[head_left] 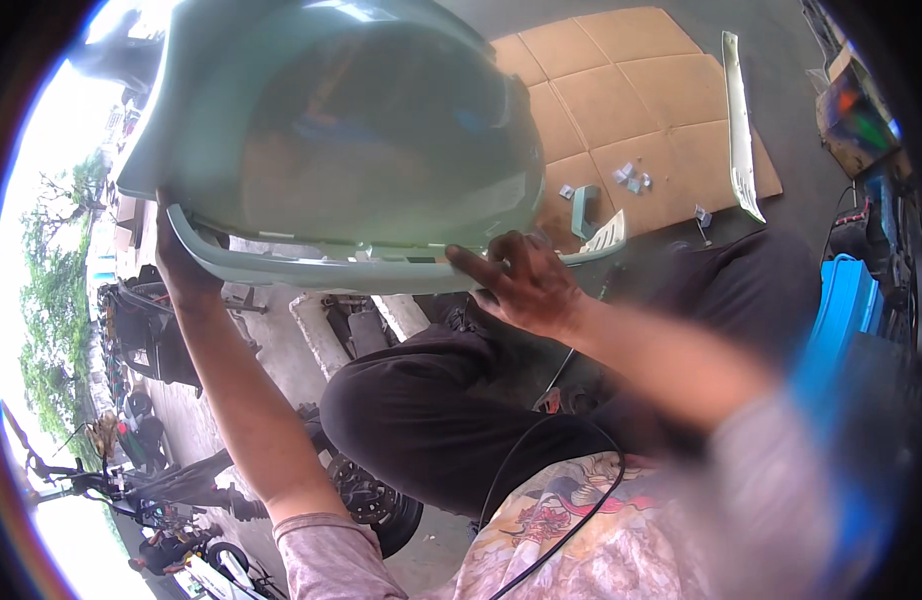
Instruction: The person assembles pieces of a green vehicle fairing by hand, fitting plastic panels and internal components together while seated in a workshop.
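Note:
A large glossy pale green scooter body panel is raised in front of me, its broad curved face reflecting light. Along its lower edge runs a long, curved pale green trim strip, with slotted white at its right end. At the panel's lower left corner, my left hand grips the edge; most of its fingers are hidden behind the panel. My right hand pinches the strip right of its middle, index finger on top and thumb below. Small clips or tabs show in the narrow gap between strip and panel.
Flattened cardboard lies on the floor ahead, bearing small clear packets and a short pale green piece. A long white strip rests at its right edge. A blue plastic object stands right; motorcycle parts lie left.

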Available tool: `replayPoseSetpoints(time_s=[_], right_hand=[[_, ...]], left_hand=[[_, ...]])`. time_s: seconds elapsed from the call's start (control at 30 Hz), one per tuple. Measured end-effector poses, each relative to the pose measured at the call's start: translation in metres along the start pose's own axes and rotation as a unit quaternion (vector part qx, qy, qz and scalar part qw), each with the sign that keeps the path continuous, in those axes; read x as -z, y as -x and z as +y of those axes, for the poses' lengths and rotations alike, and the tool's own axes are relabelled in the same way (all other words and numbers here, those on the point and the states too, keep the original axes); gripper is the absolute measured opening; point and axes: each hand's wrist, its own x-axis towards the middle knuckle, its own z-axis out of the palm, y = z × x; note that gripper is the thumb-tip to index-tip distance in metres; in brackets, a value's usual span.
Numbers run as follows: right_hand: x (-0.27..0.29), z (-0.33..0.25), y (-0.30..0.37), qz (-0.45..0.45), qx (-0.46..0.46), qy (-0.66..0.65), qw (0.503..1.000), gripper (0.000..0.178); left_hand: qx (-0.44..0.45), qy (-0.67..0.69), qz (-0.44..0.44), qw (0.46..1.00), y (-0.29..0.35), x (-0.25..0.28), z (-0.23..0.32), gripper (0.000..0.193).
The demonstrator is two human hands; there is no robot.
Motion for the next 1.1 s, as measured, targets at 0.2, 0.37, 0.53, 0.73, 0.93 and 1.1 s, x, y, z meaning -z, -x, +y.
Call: replayPoseSetpoints(time_s=[0.2,0.37,0.53,0.73,0.93,1.1], right_hand=[[0.003,-0.005,0.012,-0.055,-0.034,-0.122,0.99,0.089],[0.001,-0.013,0.014,-0.074,-0.074,-0.225,0.969,0.097],[-0.003,-0.005,0.018,-0.03,-0.048,-0.22,0.974,0.097],[0.001,-0.006,0.0,-0.008,0.005,-0.182,0.983,0.094],[-0.004,-0.017,-0.019,0.021,-0.033,-0.214,0.976,0.099],[-0.009,-0.018,-0.018,0.0,-0.052,-0.218,0.975,0.099]], left_hand=[[0.063,0.023,0.088,0.994,-0.007,0.005,-0.003,0.041],[-0.038,-0.103,0.122,0.986,-0.021,0.044,-0.021,0.041],[0.058,0.114,0.094,0.987,-0.016,0.022,-0.019,0.042],[-0.202,-0.524,0.062,0.825,0.017,-0.019,0.0,0.053],[0.025,0.192,0.037,0.98,0.004,-0.022,-0.002,0.047],[0.016,0.196,0.074,0.978,0.008,-0.043,0.005,0.044]])
